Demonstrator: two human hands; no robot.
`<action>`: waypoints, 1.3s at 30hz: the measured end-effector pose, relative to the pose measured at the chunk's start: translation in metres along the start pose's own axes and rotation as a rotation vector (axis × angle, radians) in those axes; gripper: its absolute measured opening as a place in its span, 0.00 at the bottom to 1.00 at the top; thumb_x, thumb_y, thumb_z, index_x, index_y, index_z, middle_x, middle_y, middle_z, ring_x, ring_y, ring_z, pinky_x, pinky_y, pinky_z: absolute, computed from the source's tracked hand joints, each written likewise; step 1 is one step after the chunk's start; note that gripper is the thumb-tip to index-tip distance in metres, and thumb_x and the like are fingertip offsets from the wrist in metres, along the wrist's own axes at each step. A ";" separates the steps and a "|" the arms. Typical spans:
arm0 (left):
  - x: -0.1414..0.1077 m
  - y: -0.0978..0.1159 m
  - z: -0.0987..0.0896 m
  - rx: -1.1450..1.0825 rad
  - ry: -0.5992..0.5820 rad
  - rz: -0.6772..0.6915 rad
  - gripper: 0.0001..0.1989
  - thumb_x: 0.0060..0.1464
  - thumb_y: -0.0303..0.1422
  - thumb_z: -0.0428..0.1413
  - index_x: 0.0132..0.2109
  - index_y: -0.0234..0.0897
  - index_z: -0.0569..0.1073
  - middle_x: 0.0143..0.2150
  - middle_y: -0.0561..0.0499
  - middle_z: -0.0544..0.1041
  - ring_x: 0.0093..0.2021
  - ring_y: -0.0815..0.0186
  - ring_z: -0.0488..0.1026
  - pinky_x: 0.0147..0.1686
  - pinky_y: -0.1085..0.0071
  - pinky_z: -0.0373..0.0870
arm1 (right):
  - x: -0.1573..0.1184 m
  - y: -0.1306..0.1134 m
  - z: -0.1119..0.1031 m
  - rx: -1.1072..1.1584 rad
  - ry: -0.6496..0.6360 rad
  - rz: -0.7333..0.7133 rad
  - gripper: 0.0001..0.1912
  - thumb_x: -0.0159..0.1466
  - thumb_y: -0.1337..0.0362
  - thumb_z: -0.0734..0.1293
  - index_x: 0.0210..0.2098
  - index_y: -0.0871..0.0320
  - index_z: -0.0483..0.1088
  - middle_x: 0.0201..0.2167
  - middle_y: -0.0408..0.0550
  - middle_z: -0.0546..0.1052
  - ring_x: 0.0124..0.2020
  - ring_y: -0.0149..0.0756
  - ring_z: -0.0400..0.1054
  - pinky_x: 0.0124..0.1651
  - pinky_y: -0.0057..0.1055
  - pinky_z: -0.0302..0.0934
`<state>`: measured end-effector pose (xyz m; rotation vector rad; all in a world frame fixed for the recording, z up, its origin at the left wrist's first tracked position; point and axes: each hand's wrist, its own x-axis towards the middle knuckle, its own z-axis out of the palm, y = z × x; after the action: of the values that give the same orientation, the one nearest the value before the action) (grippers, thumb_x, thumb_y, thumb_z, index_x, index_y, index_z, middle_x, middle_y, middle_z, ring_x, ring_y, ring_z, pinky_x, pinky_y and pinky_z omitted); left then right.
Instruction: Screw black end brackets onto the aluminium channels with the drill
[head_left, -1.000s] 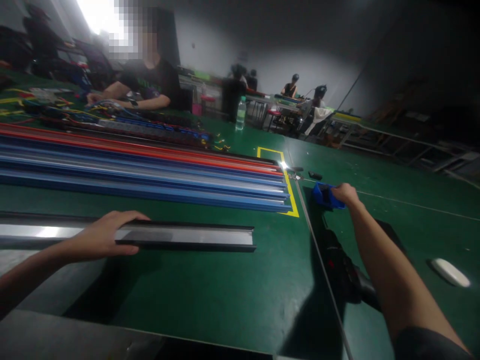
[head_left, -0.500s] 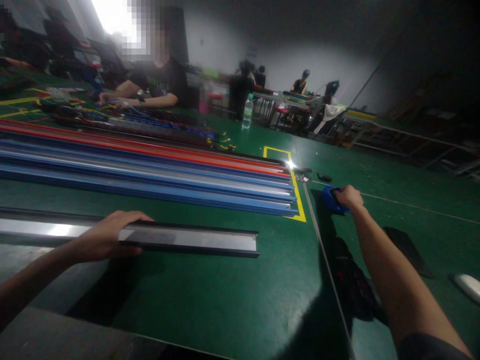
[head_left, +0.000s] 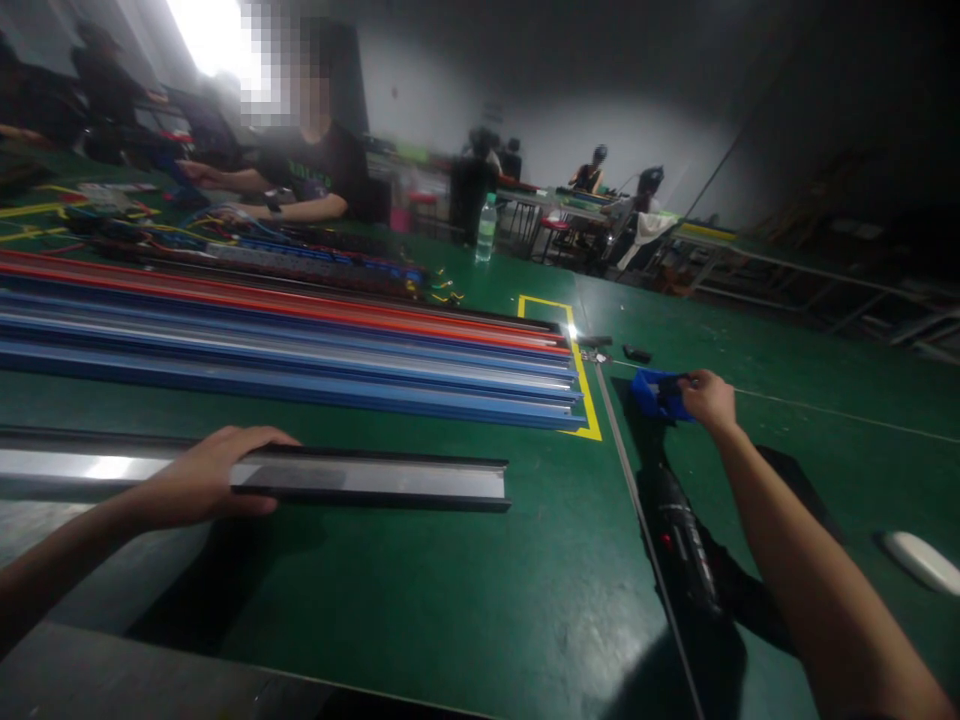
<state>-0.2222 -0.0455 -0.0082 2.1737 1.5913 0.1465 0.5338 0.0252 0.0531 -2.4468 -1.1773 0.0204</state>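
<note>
My left hand is wrapped across a long channel profile with black side walls and a shiny silver floor. Its thumb is on the near wall and its fingers reach over the far one. My right hand is at the right rim of a small blue bin, its fingers pinched together. Dark pieces show in the bin by the fingertips; what the fingers hold is too small to make out. Below the bin, beside my right forearm, lies a black power tool with a red button.
Red and blue channel profiles lie side by side beyond my left hand, ending at yellow tape. A water bottle stands behind them. Across the green table, a co-worker sits by wiring. A white object lies far right.
My right hand has drawn back from inside the blue bin to its right rim. My left hand keeps its hold on the channel profile. The co-worker's one hand has risen.
</note>
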 end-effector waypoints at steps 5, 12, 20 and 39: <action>0.000 0.000 0.003 -0.002 0.054 0.039 0.35 0.48 0.56 0.60 0.58 0.42 0.75 0.57 0.47 0.81 0.55 0.49 0.73 0.56 0.64 0.64 | -0.025 -0.006 -0.025 0.168 0.089 -0.001 0.18 0.73 0.64 0.64 0.57 0.68 0.74 0.56 0.71 0.78 0.56 0.50 0.73 0.53 0.36 0.63; 0.000 0.006 0.000 0.003 0.048 0.048 0.34 0.47 0.57 0.58 0.57 0.44 0.75 0.55 0.50 0.82 0.54 0.51 0.74 0.55 0.66 0.65 | -0.122 -0.023 -0.016 0.475 -0.200 -0.134 0.10 0.65 0.58 0.68 0.40 0.58 0.72 0.31 0.48 0.78 0.28 0.35 0.73 0.31 0.29 0.66; -0.003 0.015 -0.014 0.063 0.001 0.097 0.34 0.51 0.53 0.60 0.59 0.36 0.74 0.58 0.44 0.81 0.57 0.50 0.74 0.59 0.64 0.63 | -0.237 -0.048 0.039 0.649 -0.737 -0.441 0.10 0.64 0.55 0.68 0.39 0.55 0.69 0.29 0.42 0.74 0.28 0.37 0.68 0.31 0.31 0.61; 0.025 0.090 -0.023 0.098 -0.063 0.375 0.36 0.60 0.51 0.58 0.69 0.37 0.66 0.71 0.38 0.69 0.69 0.49 0.65 0.70 0.52 0.57 | -0.254 -0.079 0.076 0.486 -0.418 -0.840 0.14 0.65 0.77 0.64 0.42 0.57 0.78 0.40 0.50 0.81 0.41 0.41 0.74 0.46 0.34 0.65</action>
<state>-0.1425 -0.0375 0.0442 2.5083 1.1644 0.1134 0.2982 -0.0936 -0.0286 -1.4299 -2.0103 0.5171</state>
